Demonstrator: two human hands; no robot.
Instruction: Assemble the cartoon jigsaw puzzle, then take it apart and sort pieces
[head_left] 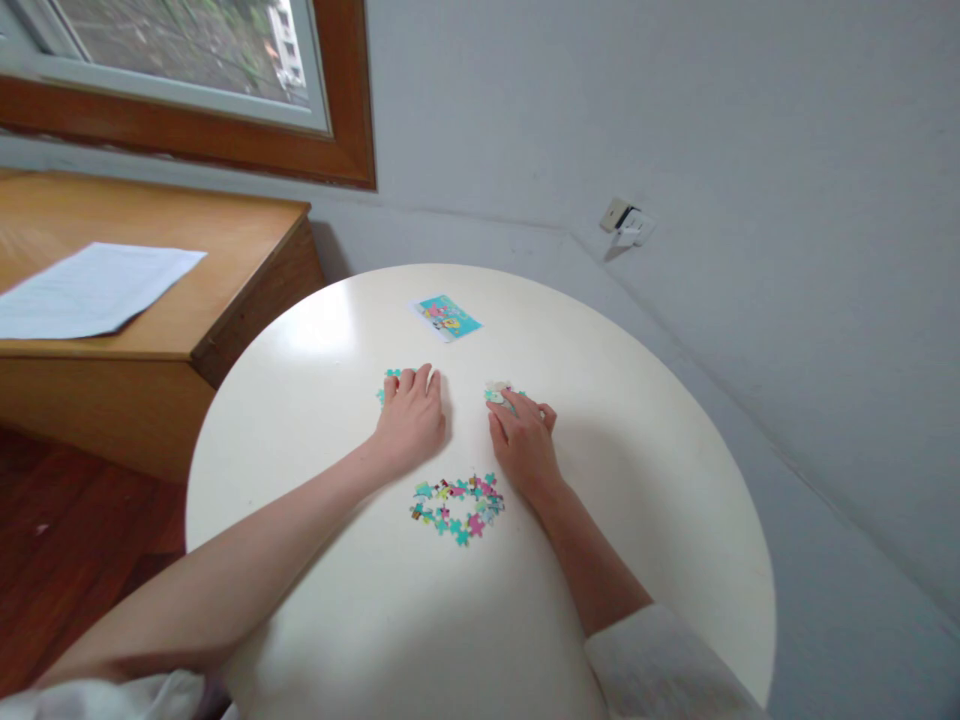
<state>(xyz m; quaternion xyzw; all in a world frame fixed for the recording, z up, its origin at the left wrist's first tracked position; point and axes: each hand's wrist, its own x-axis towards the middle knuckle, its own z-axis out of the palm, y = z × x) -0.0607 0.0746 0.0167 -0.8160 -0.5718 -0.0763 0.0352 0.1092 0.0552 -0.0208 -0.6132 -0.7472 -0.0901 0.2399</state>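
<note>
On the round cream table [645, 560] my left hand [410, 415] lies palm down, fingers together, over a small cluster of teal puzzle pieces [389, 378] that mostly hides beneath it. My right hand [523, 440] rests to its right, fingertips curled onto a few pale and teal puzzle pieces [499, 392]. Just in front of both hands sits a heap of loose colourful puzzle pieces [457, 505]. A small picture card [445, 317] in teal lies farther back on the table.
A wooden desk [225, 290] with a white sheet of paper [90, 288] stands to the left, under a wood-framed window [341, 130]. Grey wall runs behind and to the right, with a wall socket [626, 222]. Dark wooden floor shows at lower left.
</note>
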